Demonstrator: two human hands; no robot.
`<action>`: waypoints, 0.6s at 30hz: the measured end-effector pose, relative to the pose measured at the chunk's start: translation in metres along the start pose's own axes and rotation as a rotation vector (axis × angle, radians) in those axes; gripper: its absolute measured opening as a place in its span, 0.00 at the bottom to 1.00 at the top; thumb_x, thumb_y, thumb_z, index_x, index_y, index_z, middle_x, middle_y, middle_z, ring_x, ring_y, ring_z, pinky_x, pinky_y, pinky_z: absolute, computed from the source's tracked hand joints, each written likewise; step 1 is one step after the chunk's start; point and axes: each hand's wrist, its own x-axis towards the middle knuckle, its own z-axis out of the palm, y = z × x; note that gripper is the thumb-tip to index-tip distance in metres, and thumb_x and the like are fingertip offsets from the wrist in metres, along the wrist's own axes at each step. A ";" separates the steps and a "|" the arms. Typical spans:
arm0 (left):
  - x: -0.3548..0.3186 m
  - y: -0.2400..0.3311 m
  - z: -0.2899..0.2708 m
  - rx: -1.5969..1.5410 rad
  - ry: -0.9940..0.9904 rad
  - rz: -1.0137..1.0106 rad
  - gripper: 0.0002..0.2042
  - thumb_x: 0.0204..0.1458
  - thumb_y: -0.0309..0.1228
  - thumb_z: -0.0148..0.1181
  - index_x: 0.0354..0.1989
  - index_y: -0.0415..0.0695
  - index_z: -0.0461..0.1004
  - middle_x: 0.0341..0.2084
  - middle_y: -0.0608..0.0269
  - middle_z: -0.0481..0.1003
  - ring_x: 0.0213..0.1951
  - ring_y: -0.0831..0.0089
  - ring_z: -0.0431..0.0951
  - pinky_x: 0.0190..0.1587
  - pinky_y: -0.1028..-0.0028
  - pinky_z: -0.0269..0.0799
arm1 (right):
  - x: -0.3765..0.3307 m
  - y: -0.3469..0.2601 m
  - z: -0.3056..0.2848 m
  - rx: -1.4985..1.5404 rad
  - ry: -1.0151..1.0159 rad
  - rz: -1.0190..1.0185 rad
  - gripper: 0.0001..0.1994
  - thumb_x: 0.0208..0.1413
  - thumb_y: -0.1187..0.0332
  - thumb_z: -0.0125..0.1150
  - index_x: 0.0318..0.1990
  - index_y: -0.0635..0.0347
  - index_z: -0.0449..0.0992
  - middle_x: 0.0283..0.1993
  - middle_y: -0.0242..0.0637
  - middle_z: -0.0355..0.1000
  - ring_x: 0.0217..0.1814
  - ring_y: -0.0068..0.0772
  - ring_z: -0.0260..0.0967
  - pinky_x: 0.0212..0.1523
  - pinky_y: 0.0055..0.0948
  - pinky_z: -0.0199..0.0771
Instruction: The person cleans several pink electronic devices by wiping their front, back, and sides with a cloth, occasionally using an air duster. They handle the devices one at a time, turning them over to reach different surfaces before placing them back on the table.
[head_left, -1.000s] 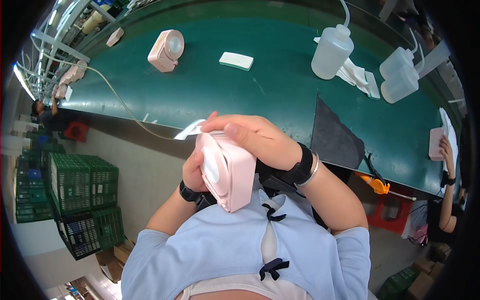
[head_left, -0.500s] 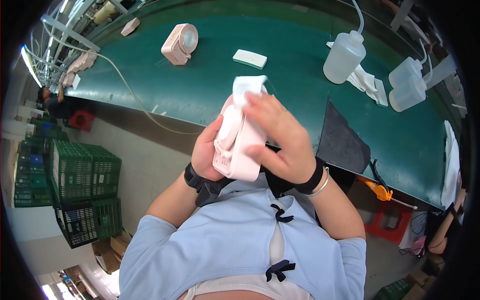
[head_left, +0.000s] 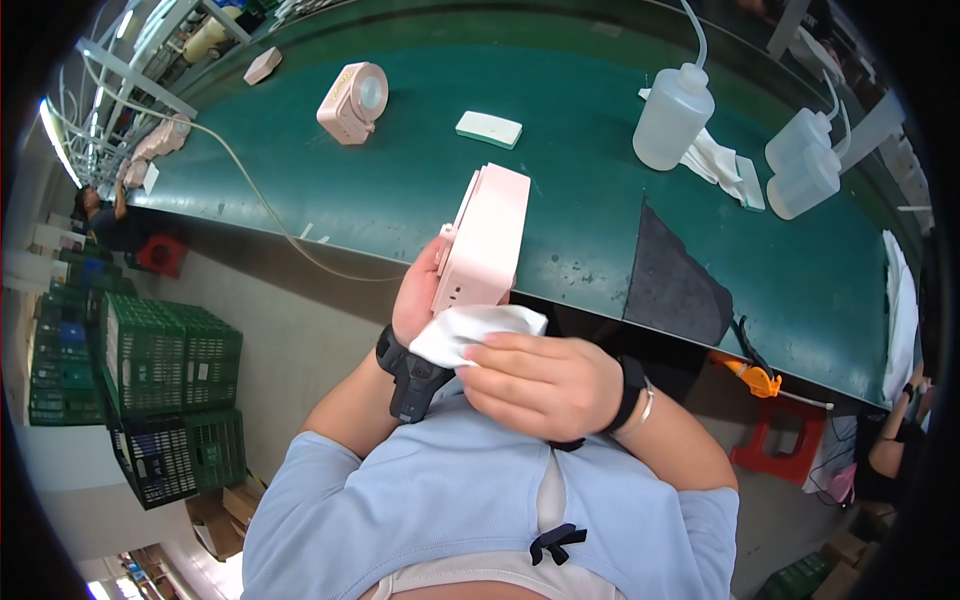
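My left hand (head_left: 415, 298) grips a pale pink boxy plastic housing (head_left: 487, 235), its long smooth side facing up and its far end over the bench edge. In my right hand (head_left: 545, 385) a white wiping cloth (head_left: 470, 332) is pinched, lying against the near end of the housing. The cloth hides part of that end. Farther off on the bench stands a similar pink housing with a round disc (head_left: 353, 103). Close to it lies a white and green block (head_left: 489, 129).
A green bench (head_left: 570, 235) stretches ahead. On its right are squeeze bottles (head_left: 674, 118), a crumpled white cloth (head_left: 712, 158) and a dark grey cloth (head_left: 678, 285). An orange tool (head_left: 752, 377) hangs at the edge. Green crates (head_left: 150, 355) stack at left; other people sit at both sides.
The pink housing has been turned so its disc no longer shows. My right hand, with the white cloth, has come from its far end down to its near end.
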 end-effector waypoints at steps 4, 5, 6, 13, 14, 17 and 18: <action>0.003 -0.003 0.023 -0.073 0.142 0.052 0.21 0.70 0.46 0.42 0.63 0.48 0.69 0.56 0.59 0.74 0.56 0.60 0.75 0.58 0.58 0.74 | -0.022 0.006 -0.025 -0.047 0.341 0.521 0.11 0.50 0.81 0.63 0.42 0.65 0.80 0.47 0.43 0.78 0.49 0.42 0.78 0.52 0.31 0.78; 0.005 -0.004 0.029 -0.080 0.174 0.072 0.21 0.70 0.46 0.42 0.62 0.49 0.70 0.56 0.60 0.74 0.57 0.61 0.75 0.58 0.58 0.74 | -0.025 0.012 -0.026 0.047 0.510 0.746 0.11 0.54 0.81 0.61 0.44 0.65 0.79 0.50 0.44 0.78 0.50 0.41 0.78 0.53 0.30 0.76; 0.007 -0.006 0.031 -0.076 0.172 0.065 0.21 0.70 0.46 0.42 0.62 0.49 0.70 0.56 0.60 0.74 0.57 0.61 0.75 0.58 0.58 0.74 | -0.028 0.018 -0.026 0.145 0.682 0.967 0.11 0.57 0.81 0.60 0.46 0.66 0.79 0.52 0.45 0.77 0.52 0.41 0.77 0.53 0.28 0.74; 0.004 -0.017 0.019 -0.056 0.002 -0.024 0.21 0.69 0.43 0.45 0.65 0.47 0.66 0.60 0.59 0.71 0.59 0.60 0.72 0.62 0.58 0.71 | 0.021 0.031 -0.030 -0.205 0.200 0.483 0.17 0.59 0.69 0.63 0.55 0.62 0.76 0.58 0.43 0.75 0.59 0.43 0.74 0.63 0.37 0.69; 0.002 -0.017 0.013 -0.051 0.003 -0.030 0.21 0.69 0.43 0.45 0.65 0.47 0.66 0.60 0.59 0.71 0.59 0.60 0.72 0.62 0.58 0.71 | 0.021 0.030 -0.021 -0.209 0.206 0.486 0.17 0.59 0.69 0.63 0.55 0.62 0.76 0.58 0.43 0.75 0.59 0.43 0.74 0.63 0.37 0.69; -0.003 -0.018 0.004 0.134 0.216 0.187 0.24 0.67 0.41 0.50 0.67 0.41 0.61 0.62 0.52 0.67 0.58 0.60 0.73 0.60 0.60 0.75 | 0.006 0.025 0.009 -0.186 0.052 0.179 0.16 0.54 0.66 0.64 0.49 0.61 0.78 0.55 0.40 0.75 0.59 0.42 0.74 0.64 0.42 0.69; -0.001 -0.017 0.009 0.141 0.217 0.179 0.24 0.67 0.41 0.50 0.67 0.41 0.61 0.62 0.52 0.67 0.58 0.60 0.73 0.60 0.60 0.75 | 0.001 0.021 0.014 -0.095 0.025 0.096 0.14 0.53 0.68 0.63 0.46 0.60 0.78 0.52 0.39 0.75 0.57 0.42 0.74 0.62 0.41 0.71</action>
